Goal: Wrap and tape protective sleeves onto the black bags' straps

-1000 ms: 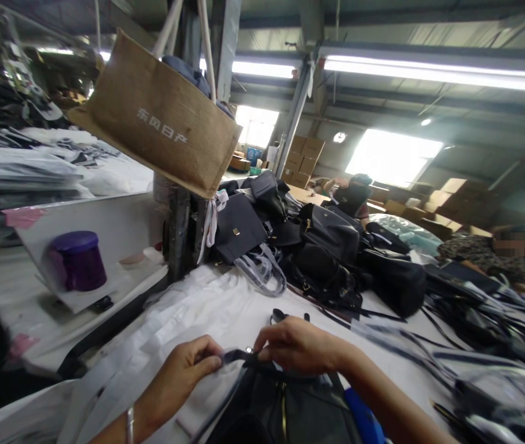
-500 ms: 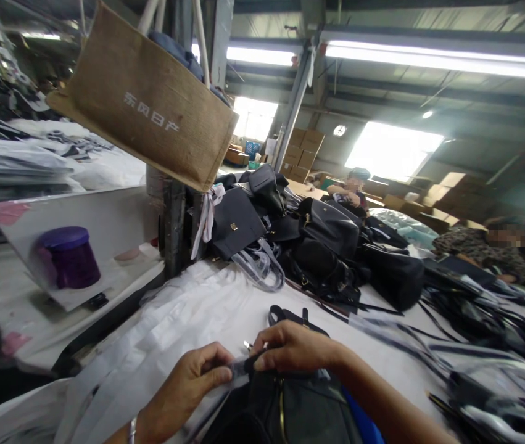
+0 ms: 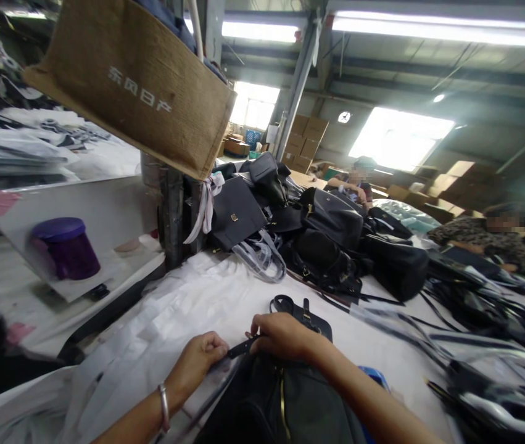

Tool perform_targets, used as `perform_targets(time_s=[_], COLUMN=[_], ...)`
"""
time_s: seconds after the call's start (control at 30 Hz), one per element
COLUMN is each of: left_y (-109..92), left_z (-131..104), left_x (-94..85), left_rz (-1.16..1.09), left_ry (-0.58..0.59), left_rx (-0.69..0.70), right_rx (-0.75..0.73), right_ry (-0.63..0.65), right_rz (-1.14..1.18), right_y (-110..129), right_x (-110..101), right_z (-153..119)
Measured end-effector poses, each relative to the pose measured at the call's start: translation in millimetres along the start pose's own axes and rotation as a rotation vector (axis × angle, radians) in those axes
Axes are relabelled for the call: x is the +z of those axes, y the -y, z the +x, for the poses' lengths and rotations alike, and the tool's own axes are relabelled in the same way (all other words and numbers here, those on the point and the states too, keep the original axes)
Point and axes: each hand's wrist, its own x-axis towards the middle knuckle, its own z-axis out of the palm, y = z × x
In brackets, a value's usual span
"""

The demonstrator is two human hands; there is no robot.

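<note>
A black bag (image 3: 308, 401) with a gold zipper lies at the bottom centre, close to me. My left hand (image 3: 204, 354), with a silver bracelet on its wrist, pinches the end of a dark strap (image 3: 240, 349). The strap's other end is in the closed fingers of my right hand (image 3: 278, 336), above the bag's top edge. Just behind my right hand lies a black piece with a buckled tab and a loop (image 3: 311, 317). Part of a blue object (image 3: 376, 376) shows beside my right forearm.
Black bags (image 3: 331, 216) are piled beyond my hands. White sheets (image 3: 160, 314) cover the left side. A brown bag (image 3: 142, 86) hangs at upper left above a purple jar (image 3: 70, 246). Two people sit at the far right, one in a patterned sleeve (image 3: 456, 234).
My left hand has shifted slightly left and up, and the dark strap now shows more plainly between both hands. More of the black piece behind my right hand is visible. The view has tilted slightly down.
</note>
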Motion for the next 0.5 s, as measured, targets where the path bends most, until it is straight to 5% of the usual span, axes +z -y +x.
perform_targets(time_s=[0.23, 0.5], left_y=[15, 5], left_z=[0, -11], left_x=[9.3, 5.7], left_rz=[-0.074, -0.407], left_ry=[-0.011, 0.175], left_rx=[-0.048, -0.197], right_rx=[0.003, -0.065], right_ry=[0.053, -0.177], right_rz=[-0.171, -0.192], right_y=[5, 10], right_x=[25, 32], right_z=[0, -10])
